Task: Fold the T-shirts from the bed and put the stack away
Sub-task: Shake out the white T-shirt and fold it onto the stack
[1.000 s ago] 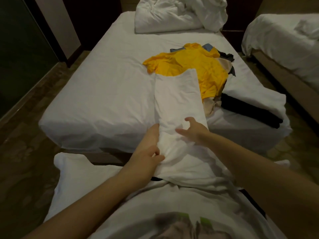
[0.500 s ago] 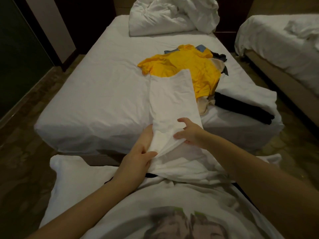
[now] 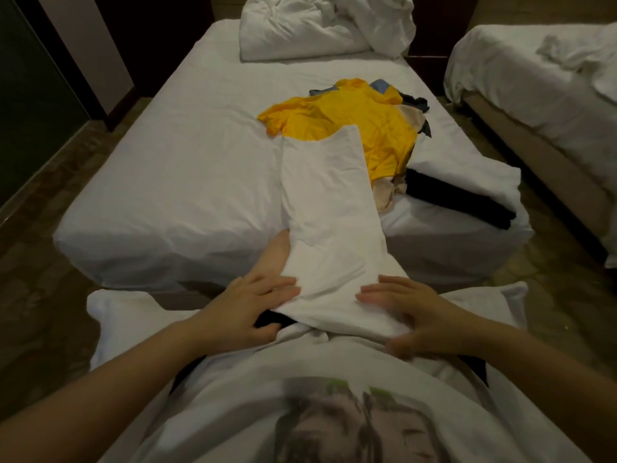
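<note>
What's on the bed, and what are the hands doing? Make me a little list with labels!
Place: bed with white sheets; second bed to the right
Being folded: white T-shirt, a long strip from the lap onto the bed
Left hand: fingers flat on the strip's near left edge
Right hand: fingers flat on its near right side
Waiting: yellow T-shirt topping a pile, partly under the strip's far end
Right edge: black garment
Head of bed: crumpled white bedding
</note>
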